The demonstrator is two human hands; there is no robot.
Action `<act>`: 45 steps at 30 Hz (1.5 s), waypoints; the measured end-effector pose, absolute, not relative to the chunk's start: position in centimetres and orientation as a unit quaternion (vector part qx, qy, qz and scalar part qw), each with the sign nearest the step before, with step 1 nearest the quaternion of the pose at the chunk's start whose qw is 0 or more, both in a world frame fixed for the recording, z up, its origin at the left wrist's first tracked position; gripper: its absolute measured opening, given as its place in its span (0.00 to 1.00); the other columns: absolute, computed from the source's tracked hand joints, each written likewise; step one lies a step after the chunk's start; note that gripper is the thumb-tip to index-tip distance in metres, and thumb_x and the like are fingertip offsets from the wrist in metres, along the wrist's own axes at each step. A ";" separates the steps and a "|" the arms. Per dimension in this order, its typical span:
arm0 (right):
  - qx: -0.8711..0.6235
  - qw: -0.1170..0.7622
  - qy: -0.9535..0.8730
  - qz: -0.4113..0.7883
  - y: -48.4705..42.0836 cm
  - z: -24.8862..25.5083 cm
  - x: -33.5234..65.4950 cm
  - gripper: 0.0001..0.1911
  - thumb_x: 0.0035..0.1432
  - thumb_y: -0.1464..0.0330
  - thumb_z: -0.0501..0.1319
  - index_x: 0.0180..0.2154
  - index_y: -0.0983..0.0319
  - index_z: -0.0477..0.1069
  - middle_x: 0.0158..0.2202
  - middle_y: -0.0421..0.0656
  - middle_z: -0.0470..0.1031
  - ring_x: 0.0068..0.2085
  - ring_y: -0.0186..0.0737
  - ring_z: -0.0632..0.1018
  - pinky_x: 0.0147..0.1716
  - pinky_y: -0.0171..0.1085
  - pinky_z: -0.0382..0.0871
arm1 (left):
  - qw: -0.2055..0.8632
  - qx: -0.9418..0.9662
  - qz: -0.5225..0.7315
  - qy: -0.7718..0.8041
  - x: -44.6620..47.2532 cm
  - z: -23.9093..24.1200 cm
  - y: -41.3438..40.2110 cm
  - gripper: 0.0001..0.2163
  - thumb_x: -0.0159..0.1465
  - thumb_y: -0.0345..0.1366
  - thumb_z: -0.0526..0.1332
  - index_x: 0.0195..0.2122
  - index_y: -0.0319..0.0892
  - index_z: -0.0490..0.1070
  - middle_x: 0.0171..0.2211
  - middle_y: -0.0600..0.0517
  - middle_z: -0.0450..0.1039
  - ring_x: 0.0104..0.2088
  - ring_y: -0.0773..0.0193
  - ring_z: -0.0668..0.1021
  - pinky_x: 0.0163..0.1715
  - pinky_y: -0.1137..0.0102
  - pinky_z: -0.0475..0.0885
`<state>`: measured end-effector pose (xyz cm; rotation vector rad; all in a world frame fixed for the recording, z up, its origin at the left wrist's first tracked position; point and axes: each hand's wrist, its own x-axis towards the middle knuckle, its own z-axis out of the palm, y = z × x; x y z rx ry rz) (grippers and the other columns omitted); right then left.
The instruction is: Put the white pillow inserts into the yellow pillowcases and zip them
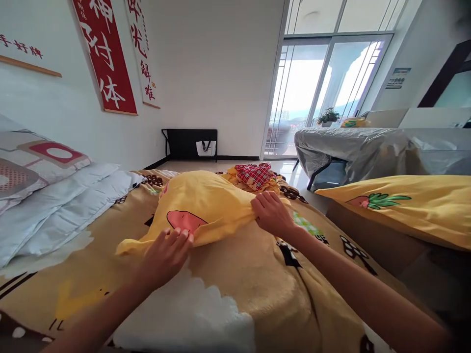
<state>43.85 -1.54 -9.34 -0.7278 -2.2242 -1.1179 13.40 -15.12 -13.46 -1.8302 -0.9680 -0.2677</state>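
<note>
A yellow pillowcase (206, 196) with a red printed shape lies on the tan patterned bedding (250, 274), its far part puffed up. My left hand (169, 255) is closed on its near edge, just below the red print. At the right end, my right hand (270, 211) grips a bunched corner in a fist. Between the two hands the near edge is pulled fairly straight. What fills the pillowcase is hidden.
White and patterned pillows (40, 166) are stacked at the left. A red checked cloth (253, 175) lies beyond the pillowcase. On the right, another yellow pillow (415, 203) rests on a brown box-like thing. Farther back stands a plastic-covered table (353, 142).
</note>
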 end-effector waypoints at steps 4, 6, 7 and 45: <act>-0.202 0.261 -0.852 -0.406 -2.2 -14.4 45.9 0.13 0.61 0.78 0.51 0.27 0.62 0.68 0.27 0.44 0.67 0.33 0.42 0.64 0.40 0.40 0.57 | 0.466 -0.750 -0.122 -0.453 13.6 -16.5 -14.5 0.08 0.61 0.31 0.58 0.41 0.35 0.70 0.30 0.48 0.70 0.32 0.57 0.71 0.33 0.63 0.59; -0.207 0.270 -0.852 -0.397 -2.5 -16.8 46.4 0.15 0.62 0.78 0.49 0.26 0.62 0.67 0.26 0.44 0.66 0.32 0.41 0.64 0.39 0.40 0.57 | 0.457 -0.754 -0.108 -0.460 13.6 -17.5 -14.2 0.04 0.61 0.29 0.58 0.36 0.38 0.70 0.28 0.50 0.68 0.30 0.57 0.70 0.31 0.63 0.58; -0.207 0.275 -0.852 -0.393 -2.7 -17.9 46.6 0.16 0.63 0.78 0.49 0.25 0.62 0.66 0.25 0.43 0.66 0.32 0.41 0.64 0.39 0.40 0.57 | 0.456 -0.758 -0.096 -0.456 13.7 -17.9 -14.2 0.03 0.60 0.28 0.58 0.35 0.39 0.69 0.28 0.50 0.68 0.30 0.57 0.70 0.31 0.63 0.58; -0.425 0.539 -0.389 0.615 -1.9 -20.1 44.8 0.12 0.35 0.75 0.65 0.29 0.63 0.72 0.25 0.40 0.77 0.27 0.35 0.77 0.24 0.30 0.70 | -0.587 -0.276 -0.533 -0.542 10.1 -18.4 -16.1 0.12 0.53 0.38 0.69 0.36 0.38 0.74 0.29 0.47 0.77 0.25 0.60 0.77 0.22 0.69 0.72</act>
